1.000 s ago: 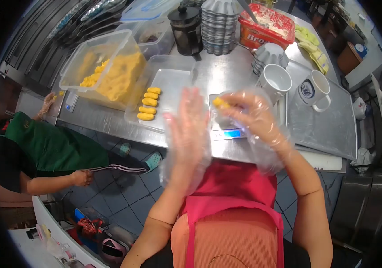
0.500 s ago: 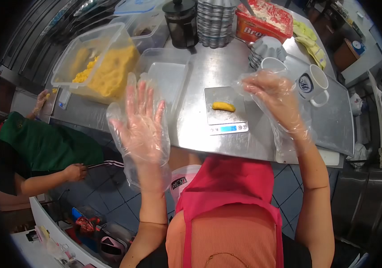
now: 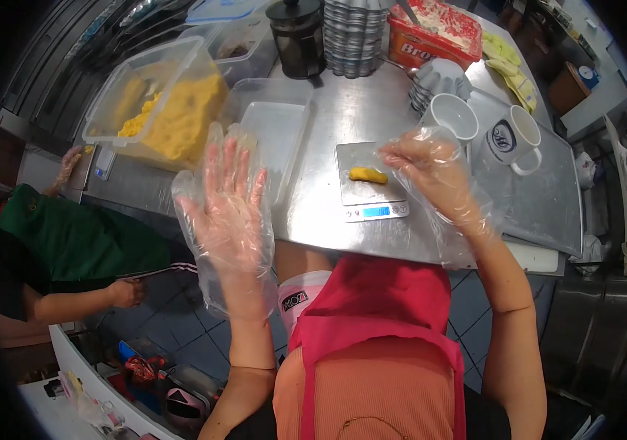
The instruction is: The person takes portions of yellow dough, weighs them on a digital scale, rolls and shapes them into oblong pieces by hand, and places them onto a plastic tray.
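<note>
A short roll of yellow dough (image 3: 368,175) lies on the steel plate of a small digital scale (image 3: 376,212), whose blue display is lit. My right hand (image 3: 431,165), in a clear plastic glove, hovers over the scale's right edge, close to the roll but apart from it. Its fingers are pinched together; whether a small bit is between them I cannot make out. To the left of the scale my left hand (image 3: 232,202), also gloved, is held palm up with fingers stretched, and nothing lies on it. Behind it stands a clear tub (image 3: 100,136) of yellow dough.
A flat plastic container (image 3: 291,139) sits beside the dough tub. Two white mugs (image 3: 454,117) stand near a tray (image 3: 548,209) at right. Fluted tins (image 3: 354,40), a French press (image 3: 295,44) and a red tub (image 3: 431,51) line the back. A co-worker (image 3: 86,235) is at left.
My right hand has moved left and slightly down, closer to the dough roll. My left hand has shifted a little left and stays open. The roll rests where it was.
</note>
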Demonstrator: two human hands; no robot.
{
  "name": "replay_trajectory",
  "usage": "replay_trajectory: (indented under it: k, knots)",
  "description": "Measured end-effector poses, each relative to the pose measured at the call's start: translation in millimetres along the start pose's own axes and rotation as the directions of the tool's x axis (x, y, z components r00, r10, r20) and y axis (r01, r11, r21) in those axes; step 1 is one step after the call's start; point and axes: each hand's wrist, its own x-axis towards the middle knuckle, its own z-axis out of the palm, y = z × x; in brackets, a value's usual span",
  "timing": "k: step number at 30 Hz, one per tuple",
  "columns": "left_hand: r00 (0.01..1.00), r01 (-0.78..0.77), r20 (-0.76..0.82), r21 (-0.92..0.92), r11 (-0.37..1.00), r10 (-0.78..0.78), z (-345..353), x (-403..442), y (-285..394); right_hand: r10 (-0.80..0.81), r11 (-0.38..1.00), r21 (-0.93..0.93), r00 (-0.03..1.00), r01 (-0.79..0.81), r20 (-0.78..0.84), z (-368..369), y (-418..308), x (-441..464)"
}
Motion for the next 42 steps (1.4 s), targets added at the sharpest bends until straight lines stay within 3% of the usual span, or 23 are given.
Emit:
replay_trajectory:
  k: [12,16,18,21,24,25,28,29,32,33,35,36,37,38,40,42]
  knots:
    - [0.999,-0.033,-0.013,-0.067,0.997,0.032,-11,-4,14,-0.172,0.96,-0.209,0.982,0.186,0.082,32,18,3]
    - [0.997,-0.036,-0.076,-0.109,0.993,0.028,-17,-4,14,-0.153,0.927,-0.319,0.976,0.196,0.155,34,12,2]
    - [0.999,0.017,-0.029,0.003,1.0,-0.017,-26,-7,7,-0.139,0.905,-0.373,0.97,0.207,0.201,39,20,0]
    - [0.991,0.118,0.043,0.16,0.98,-0.126,-23,-15,-3,0.002,0.984,-0.175,0.975,0.038,0.223,27,11,12]
    - [0.94,0.288,0.1,0.274,0.918,-0.325,3,-26,-11,-0.243,0.969,-0.014,0.96,0.247,0.142,15,-42,22]
    - [0.908,0.352,0.118,0.307,0.884,-0.402,11,-30,-13,-0.346,0.933,-0.056,0.927,0.357,0.141,20,-50,23]
    - [0.884,0.447,0.109,0.084,0.891,-0.454,8,-29,-21,-0.476,0.813,-0.178,0.81,0.554,0.343,21,-83,31]
    - [0.848,0.507,0.138,0.065,0.859,-0.511,6,-20,-16,-0.458,0.864,-0.079,0.841,0.498,0.289,20,-90,30]
    - [0.932,0.358,0.06,0.009,0.934,-0.358,10,-30,-1,-0.253,0.928,0.311,0.958,0.202,0.132,7,-72,34]
    - [0.95,0.274,0.137,0.058,0.96,-0.28,4,-31,0,-0.372,0.928,0.051,0.918,0.368,0.141,3,-76,39]
    - [0.966,0.182,0.163,0.119,0.976,-0.2,4,-39,2,-0.489,0.866,-0.011,0.849,0.501,0.201,13,-84,40]
    - [0.963,0.01,0.248,0.373,0.928,-0.11,4,-39,6,-0.536,0.827,-0.045,0.811,0.56,0.233,18,-89,39]
    - [0.944,-0.185,0.329,0.575,0.797,-0.018,4,-39,9,-0.588,0.796,-0.043,0.788,0.604,0.181,27,-92,38]
    - [0.86,-0.486,0.509,0.795,0.365,0.035,-1,-40,19,-0.605,0.785,-0.036,0.778,0.618,0.171,32,-94,39]
    - [0.763,-0.64,0.646,0.756,-0.14,0.004,-2,-43,27,-0.641,0.759,-0.012,0.751,0.651,0.154,43,-97,41]
    - [0.793,-0.602,0.605,0.796,-0.066,0.065,-1,-46,30,-0.63,0.767,0.001,0.752,0.642,0.192,49,-96,44]
